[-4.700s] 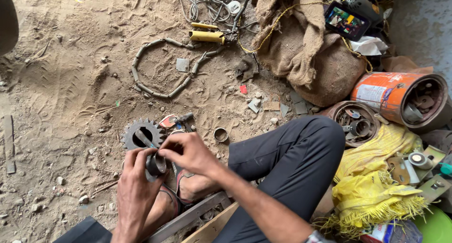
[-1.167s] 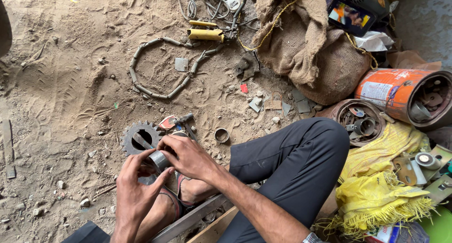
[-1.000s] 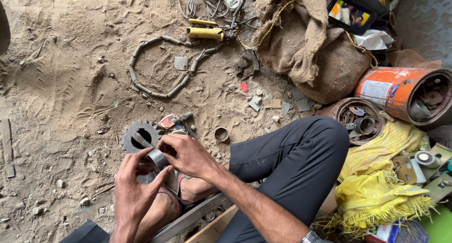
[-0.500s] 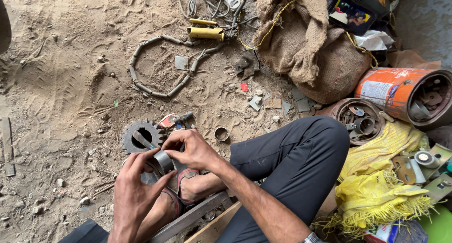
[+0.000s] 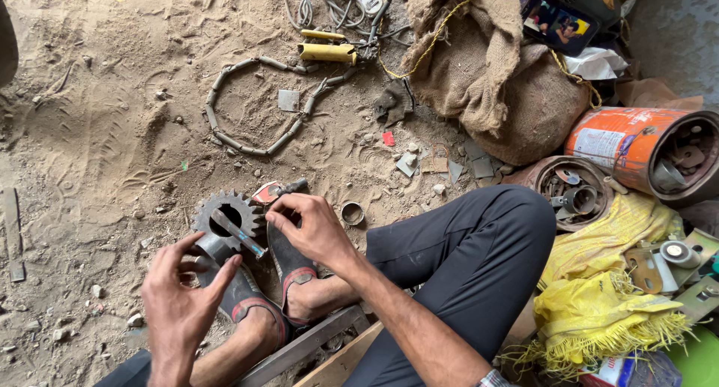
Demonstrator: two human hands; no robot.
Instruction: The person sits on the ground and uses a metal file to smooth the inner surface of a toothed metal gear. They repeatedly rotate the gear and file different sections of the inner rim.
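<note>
Gripping a short steel sleeve (image 5: pixel 217 246), left hand (image 5: pixel 183 301) curls round it; right hand (image 5: pixel 311 226) pinches a thin metal bar (image 5: pixel 238 233) lying across the toothed sprocket (image 5: pixel 228 211) on sandy ground (image 5: pixel 112 155), beside sandalled feet (image 5: pixel 288 278); parts likely heavy, rigid, gritty; hold by rim.

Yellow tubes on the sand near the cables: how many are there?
2. A thin yellow tube lies just above a thicker yellow tube, both beside the grey cables at top centre. More could be hidden under the cables or the burlap sack.
</note>
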